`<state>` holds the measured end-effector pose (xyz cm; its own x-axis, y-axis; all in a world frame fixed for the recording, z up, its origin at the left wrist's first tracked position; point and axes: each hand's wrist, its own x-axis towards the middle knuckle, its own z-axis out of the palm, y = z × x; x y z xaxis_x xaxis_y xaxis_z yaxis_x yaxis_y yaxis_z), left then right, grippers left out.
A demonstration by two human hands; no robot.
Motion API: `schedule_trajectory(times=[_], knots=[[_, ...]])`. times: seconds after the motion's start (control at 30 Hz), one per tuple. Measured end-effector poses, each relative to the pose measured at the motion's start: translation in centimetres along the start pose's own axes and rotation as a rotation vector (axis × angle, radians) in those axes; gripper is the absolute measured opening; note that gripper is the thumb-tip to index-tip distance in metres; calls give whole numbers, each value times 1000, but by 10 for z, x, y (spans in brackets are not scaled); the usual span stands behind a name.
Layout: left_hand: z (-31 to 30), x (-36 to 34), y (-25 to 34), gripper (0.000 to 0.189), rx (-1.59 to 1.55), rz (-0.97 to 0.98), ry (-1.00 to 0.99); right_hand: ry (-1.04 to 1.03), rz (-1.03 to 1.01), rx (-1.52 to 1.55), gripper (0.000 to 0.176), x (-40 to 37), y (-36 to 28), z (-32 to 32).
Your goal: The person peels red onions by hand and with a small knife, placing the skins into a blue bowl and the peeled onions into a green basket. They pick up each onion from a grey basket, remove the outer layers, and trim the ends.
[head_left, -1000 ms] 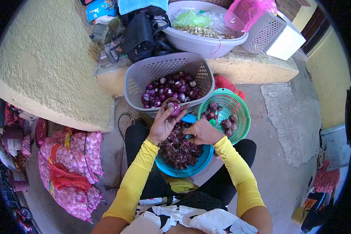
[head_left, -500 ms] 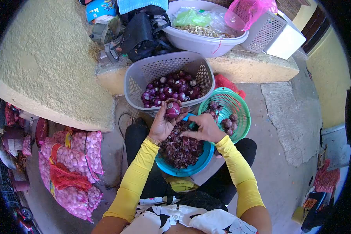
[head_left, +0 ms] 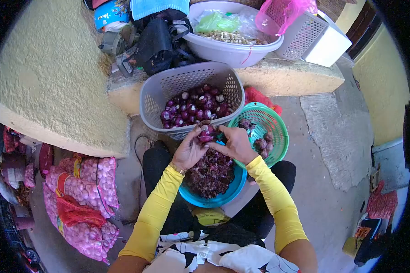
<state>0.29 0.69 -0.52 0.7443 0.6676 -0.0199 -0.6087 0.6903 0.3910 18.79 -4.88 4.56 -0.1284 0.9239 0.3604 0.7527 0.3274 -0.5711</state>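
Observation:
My left hand [head_left: 189, 149] holds a purple-red onion [head_left: 207, 132] above the blue basin [head_left: 239, 185]. On the onion's right side, my right hand [head_left: 237, 143] is closed on a small dark tool, mostly hidden by the fingers. Dark onion skins [head_left: 209, 175] fill the basin. Just beyond my hands, a grey perforated basket [head_left: 149, 106] holds many shiny purple onions [head_left: 191, 105]. A green strainer basket [head_left: 283, 136] to the right contains several duller onions [head_left: 262, 144].
Pink net sacks of garlic-like bulbs [head_left: 82, 191] lie at the left. Behind stand a large white tub [head_left: 228, 53], a black bag [head_left: 155, 48] and a grey crate [head_left: 300, 38] on a ledge [head_left: 296, 79]. A red net [head_left: 259, 98] lies behind the green basket.
My right hand has come up against the onion, which my left hand has turned. The blue handle seen earlier between my right fingers is now hidden. The view has shifted slightly.

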Motion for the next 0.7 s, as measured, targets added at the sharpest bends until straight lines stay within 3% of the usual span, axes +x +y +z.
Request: schedule_trajectory(times=[0.4, 0.5, 0.7], knots=[[-2, 2, -7, 29, 65, 90, 91, 10, 2, 25, 41, -1, 10, 15], [0, 3, -6, 27, 83, 94, 81, -67, -2, -44, 41, -2, 10, 16], [-4, 4, -3, 36, 127, 154, 5, 49, 23, 33, 45, 2, 3, 4]])
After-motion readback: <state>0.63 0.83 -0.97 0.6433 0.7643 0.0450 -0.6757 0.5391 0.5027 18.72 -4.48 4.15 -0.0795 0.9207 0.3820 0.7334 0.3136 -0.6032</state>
